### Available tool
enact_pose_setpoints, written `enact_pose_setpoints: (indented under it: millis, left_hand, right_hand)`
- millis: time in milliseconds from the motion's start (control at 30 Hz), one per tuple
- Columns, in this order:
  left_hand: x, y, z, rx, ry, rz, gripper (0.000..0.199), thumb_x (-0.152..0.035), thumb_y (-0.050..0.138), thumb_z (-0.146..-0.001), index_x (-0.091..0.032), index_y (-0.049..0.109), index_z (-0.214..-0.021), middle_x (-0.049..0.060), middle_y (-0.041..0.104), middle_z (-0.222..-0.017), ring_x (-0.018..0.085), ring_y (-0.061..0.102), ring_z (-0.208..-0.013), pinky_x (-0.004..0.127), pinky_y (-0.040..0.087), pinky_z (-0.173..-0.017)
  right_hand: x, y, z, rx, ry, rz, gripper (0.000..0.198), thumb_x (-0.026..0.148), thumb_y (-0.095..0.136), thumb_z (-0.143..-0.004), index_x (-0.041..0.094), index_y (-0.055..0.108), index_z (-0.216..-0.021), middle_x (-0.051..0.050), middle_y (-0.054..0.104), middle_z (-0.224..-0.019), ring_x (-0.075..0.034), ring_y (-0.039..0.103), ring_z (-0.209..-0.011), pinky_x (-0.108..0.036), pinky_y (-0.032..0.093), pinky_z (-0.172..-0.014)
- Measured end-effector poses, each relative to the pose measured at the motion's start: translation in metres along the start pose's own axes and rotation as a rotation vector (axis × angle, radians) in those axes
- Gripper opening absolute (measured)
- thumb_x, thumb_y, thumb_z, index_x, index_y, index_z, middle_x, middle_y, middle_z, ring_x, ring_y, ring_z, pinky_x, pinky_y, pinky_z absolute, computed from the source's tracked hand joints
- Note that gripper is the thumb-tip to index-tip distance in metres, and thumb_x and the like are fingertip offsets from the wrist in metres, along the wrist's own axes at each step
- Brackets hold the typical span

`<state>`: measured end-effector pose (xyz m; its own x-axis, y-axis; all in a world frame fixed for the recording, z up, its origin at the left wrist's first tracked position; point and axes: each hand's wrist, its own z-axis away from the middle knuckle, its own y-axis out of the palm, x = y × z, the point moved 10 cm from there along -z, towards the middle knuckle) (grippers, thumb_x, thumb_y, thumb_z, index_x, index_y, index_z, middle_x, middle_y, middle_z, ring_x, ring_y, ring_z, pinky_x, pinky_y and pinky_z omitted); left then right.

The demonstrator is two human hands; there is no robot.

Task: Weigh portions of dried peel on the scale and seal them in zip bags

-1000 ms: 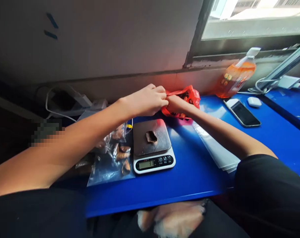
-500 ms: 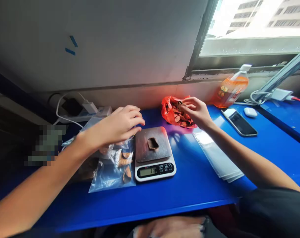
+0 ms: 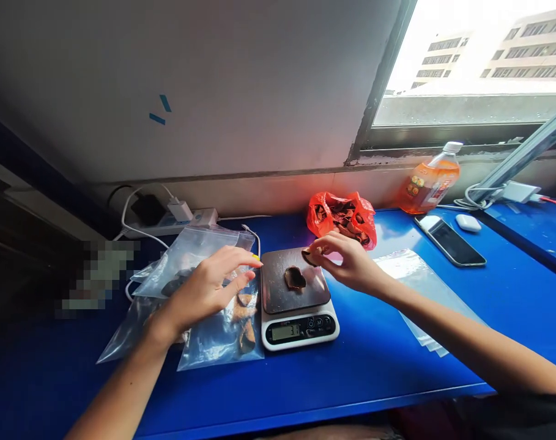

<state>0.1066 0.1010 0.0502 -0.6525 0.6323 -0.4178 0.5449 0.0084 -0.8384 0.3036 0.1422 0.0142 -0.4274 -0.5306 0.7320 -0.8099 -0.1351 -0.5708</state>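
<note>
A small kitchen scale (image 3: 300, 333) stands on the blue table, its display lit with what looks like 3.1. On its metal plate lies one dark, curled dried piece (image 3: 295, 278). My right hand (image 3: 351, 263) pinches another dark dried slice (image 3: 309, 256) over the plate's far right corner. To the left of the scale, my left hand (image 3: 211, 284) hovers with thumb and fingers apart, holding nothing; a small yellow spot shows at a fingertip. Beneath it are clear plastic bags (image 3: 208, 354) containing brown dried pieces. Behind the scale sits a red plastic bag (image 3: 318, 223) full of dark dried slices.
Flat clear bags (image 3: 424, 293) lie right of the scale. Further right are a phone (image 3: 456, 241), a white earbud case (image 3: 468, 223) and a bottle of orange drink (image 3: 429, 183). A power strip (image 3: 204, 219) with cables runs along the wall at back left.
My right hand has moved from the red bag toward me to the scale, carrying the dark slice. My left hand has lowered slightly, its fingers still apart. The camera view has shifted.
</note>
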Motion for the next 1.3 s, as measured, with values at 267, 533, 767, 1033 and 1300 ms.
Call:
enact_pose_setpoints:
  millis: [267, 533, 767, 1033, 1300]
  left_hand:
    - [0.021, -0.009, 0.027, -0.088, -0.064, 0.007, 0.019, -0.026, 0.050, -0.097, -0.021, 0.068, -0.100, 0.002, 0.072, -0.101, 0.019, 0.066, -0.099, 0.031, 0.053, -0.088]
    - [-0.004, 0.020, 0.028, -0.019, 0.114, -0.095, 0.020, -0.018, 0.050, -0.096, -0.018, 0.067, -0.105, 0.006, 0.071, -0.101, 0.023, 0.063, -0.103, 0.039, 0.052, -0.092]
    - [-0.021, 0.038, 0.025, 0.031, 0.198, -0.019, 0.022, -0.014, 0.051, -0.094, -0.018, 0.068, -0.107, 0.007, 0.071, -0.101, 0.022, 0.063, -0.102, 0.041, 0.052, -0.095]
    - [-0.017, 0.033, 0.026, 0.027, 0.201, -0.046, 0.020, -0.015, 0.052, -0.094, -0.018, 0.066, -0.108, 0.007, 0.071, -0.101, 0.022, 0.063, -0.101, 0.041, 0.052, -0.093]
    - [-0.014, 0.027, 0.025, 0.033, 0.156, -0.037, 0.022, -0.017, 0.049, -0.094, -0.019, 0.068, -0.106, 0.005, 0.073, -0.096, 0.023, 0.065, -0.096, 0.041, 0.053, -0.091]
  right_hand:
    - [0.005, 0.019, -0.016, 0.055, -0.072, 0.105, 0.011, 0.023, 0.059, -0.089, 0.020, 0.068, -0.095, -0.006, 0.070, -0.090, -0.017, 0.067, -0.079, -0.030, 0.053, -0.072]
    - [-0.015, -0.016, 0.010, -0.231, -0.009, 0.113, 0.010, 0.026, 0.062, -0.088, 0.022, 0.066, -0.096, -0.004, 0.067, -0.083, -0.017, 0.064, -0.073, -0.034, 0.054, -0.067]
    - [0.010, -0.005, 0.024, -0.242, -0.141, 0.162, 0.012, 0.023, 0.066, -0.086, 0.025, 0.067, -0.098, -0.006, 0.066, -0.094, -0.019, 0.064, -0.082, -0.036, 0.057, -0.074]
    - [0.011, -0.014, 0.037, -0.388, -0.169, 0.138, 0.008, 0.026, 0.066, -0.089, 0.025, 0.069, -0.096, -0.007, 0.067, -0.095, -0.019, 0.066, -0.085, -0.036, 0.059, -0.073]
    - [0.002, -0.024, 0.044, -0.523, -0.121, 0.149, 0.017, 0.030, 0.066, -0.089, 0.027, 0.069, -0.106, -0.008, 0.066, -0.102, -0.020, 0.069, -0.085, -0.039, 0.063, -0.074]
